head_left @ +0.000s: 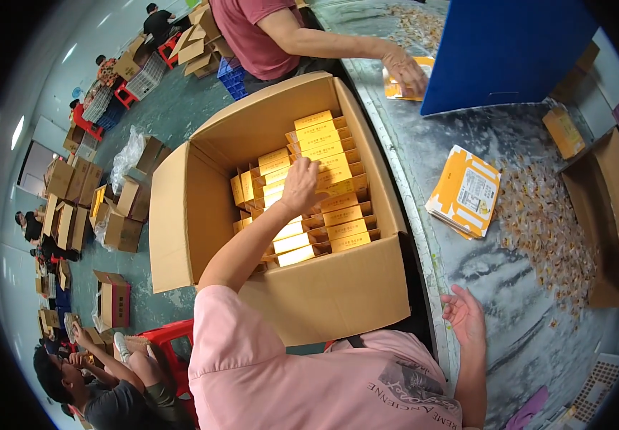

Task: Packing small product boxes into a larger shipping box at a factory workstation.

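My left hand [300, 188] reaches into a large open cardboard carton [324, 308] in front of me. Its curled fingers close at the edge of a yellow box [333, 172] in the right-hand rows; part of the grip is hidden. Rows of such small yellow boxes [324, 148] stand in the carton, with cardboard dividers between them. Over the table's near edge, my right hand [465, 314] is held palm up, its fingers loosely bent and apart, with nothing in them. A stack of flat yellow cartons [467, 192] lies on the table beyond it.
Many small wrapped pieces [546, 229] are heaped on the table [496, 279], beside a tipped cardboard box [610, 222]. A blue panel [503, 57] stands upright at the far side. A co-worker's hand [406, 72] touches yellow packaging there. Other people and cartons fill the left.
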{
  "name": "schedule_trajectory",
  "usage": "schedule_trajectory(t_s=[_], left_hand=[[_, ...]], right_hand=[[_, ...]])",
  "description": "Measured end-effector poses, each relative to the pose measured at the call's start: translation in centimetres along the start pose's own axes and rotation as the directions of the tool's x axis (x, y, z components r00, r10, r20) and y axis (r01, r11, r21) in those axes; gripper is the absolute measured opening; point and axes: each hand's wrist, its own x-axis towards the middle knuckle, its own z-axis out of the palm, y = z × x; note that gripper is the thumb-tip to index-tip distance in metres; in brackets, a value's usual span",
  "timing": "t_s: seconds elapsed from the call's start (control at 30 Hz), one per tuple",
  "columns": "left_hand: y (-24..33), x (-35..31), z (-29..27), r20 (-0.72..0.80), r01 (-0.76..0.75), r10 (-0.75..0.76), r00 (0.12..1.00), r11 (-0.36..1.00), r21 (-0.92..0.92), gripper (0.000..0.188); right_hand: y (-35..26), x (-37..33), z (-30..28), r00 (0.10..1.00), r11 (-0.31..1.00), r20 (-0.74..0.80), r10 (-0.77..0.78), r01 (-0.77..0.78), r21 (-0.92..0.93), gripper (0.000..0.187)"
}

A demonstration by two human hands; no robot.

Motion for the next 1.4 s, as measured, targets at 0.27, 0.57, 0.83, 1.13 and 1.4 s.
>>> schedule_trajectory(t_s=[0.27,0.57,0.83,1.13,1.4], left_hand=[[9.5,4.7,-7.5,-0.462,-0.285,0.084,0.883,0.878,-0.385,0.031],[21.6,12.3,-1.6,0.209,0.027,0.147,0.967,0.754,-0.656,0.021],[24.1,12.7,0.2,0.102,0.152,-0.114,0.988,0.697,-0.701,0.026],[23.0,13.0,1.4,0.185,0.295,-0.255,0.949,0.521,-0.801,0.029],[23.8,12.3,1.1,0.0,0.079,-0.129,0.992,0.612,-0.787,0.029]], right_hand=[[-6.6,4.5,5.7,0.553,-0.291,0.544,-0.631,0.481,-0.827,0.05],[-4.3,8.4,4.1,0.635,-0.51,0.571,-0.521,0.305,-0.804,0.072],[-4.2,8.8,3.6,0.647,-0.513,0.556,-0.522,0.284,-0.81,0.075],[-4.1,8.8,3.7,0.65,-0.506,0.559,-0.515,0.297,-0.81,0.075],[-4.2,7.8,4.0,0.671,-0.465,0.531,-0.518,0.301,-0.833,0.075]])
